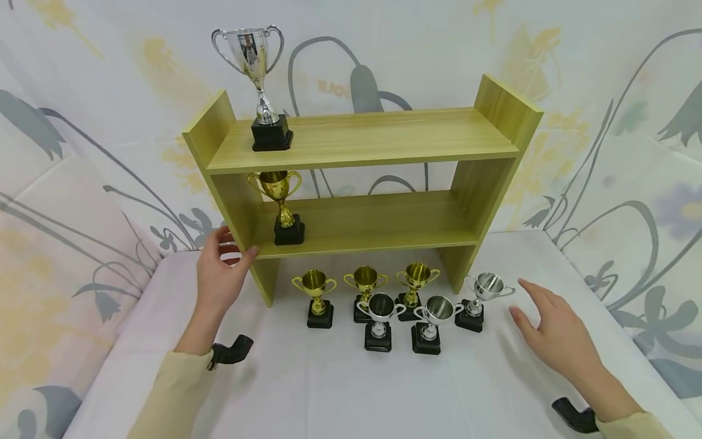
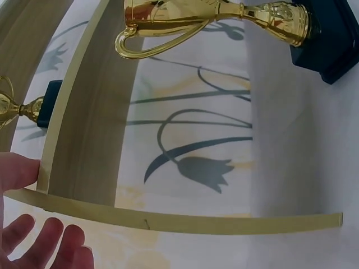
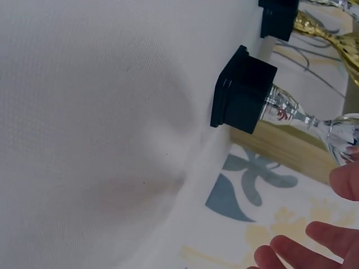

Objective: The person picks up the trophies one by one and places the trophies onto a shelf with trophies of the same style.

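The left hand (image 2: 42,244) held the wooden shelf (image 2: 92,123) at its side panel (image 2: 196,223), thumb against the shelf's front edge, fingers curved outside. In front of the shelf stood a gold trophy (image 2: 241,11) (its bowl partly cut off), and another gold cup (image 2: 32,108) sat on the shelf's board. Behind the shelf, a pale backdrop (image 2: 185,84) showed a grey tulip (image 2: 205,171).

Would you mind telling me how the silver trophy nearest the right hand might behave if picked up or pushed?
The silver trophy might tip if pushed high, since its cup spreads wide above a slim stem. Its shiny, mirror-like finish may feel slippery. The square, flat-sided black base probably keeps it from rolling.
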The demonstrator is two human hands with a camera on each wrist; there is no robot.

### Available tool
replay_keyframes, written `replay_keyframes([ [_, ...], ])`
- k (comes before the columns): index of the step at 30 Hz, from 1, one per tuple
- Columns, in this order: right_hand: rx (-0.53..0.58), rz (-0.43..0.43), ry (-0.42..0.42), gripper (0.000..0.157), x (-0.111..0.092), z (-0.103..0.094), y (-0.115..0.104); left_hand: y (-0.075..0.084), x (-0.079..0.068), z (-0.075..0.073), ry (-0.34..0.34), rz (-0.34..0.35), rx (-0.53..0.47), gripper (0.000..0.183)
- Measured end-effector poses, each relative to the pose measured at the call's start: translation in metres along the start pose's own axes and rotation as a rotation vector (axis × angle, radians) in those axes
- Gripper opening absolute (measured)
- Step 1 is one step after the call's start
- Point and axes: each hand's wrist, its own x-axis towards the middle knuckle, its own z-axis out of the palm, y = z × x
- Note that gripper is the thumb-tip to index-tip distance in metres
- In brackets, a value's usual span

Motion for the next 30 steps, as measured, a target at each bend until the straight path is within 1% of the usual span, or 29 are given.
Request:
replay_keyframes([
  [6, 0.112, 0.001, -0.001, 0.052, 0.001, 0.002, -0.005, -0.001, 0.003, 0.004, 0.014, -0.038, -0.027, 0.057],
  [8, 0.153, 0.021, -0.012, 0.051, 0.002, 0.004, -0.007, -0.001, 0.004, 0.006, 0.017, -0.045, -0.036, 0.057],
  [14, 0.278, 0.116, -0.07, 0.049, 0.004, 0.006, -0.012, -0.001, 0.003, 0.009, 0.023, -0.047, -0.043, 0.054],
  [19, 0.351, 0.177, -0.096, 0.047, 0.005, 0.008, -0.015, -0.001, 0.003, 0.011, 0.042, -0.044, -0.059, 0.054],
  [24, 0.428, 0.215, -0.106, 0.045, 0.006, 0.012, -0.016, 0.0, 0.003, 0.013, 0.064, -0.045, -0.103, 0.053],
  [27, 0.502, 0.227, -0.107, 0.041, 0.006, 0.013, -0.016, 0.0, 0.002, 0.014, 0.07, -0.05, -0.124, 0.053],
  [30, 0.55, 0.235, -0.112, 0.037, 0.007, 0.016, -0.016, -0.002, 0.001, 0.014, 0.075, -0.056, -0.156, 0.054],
])
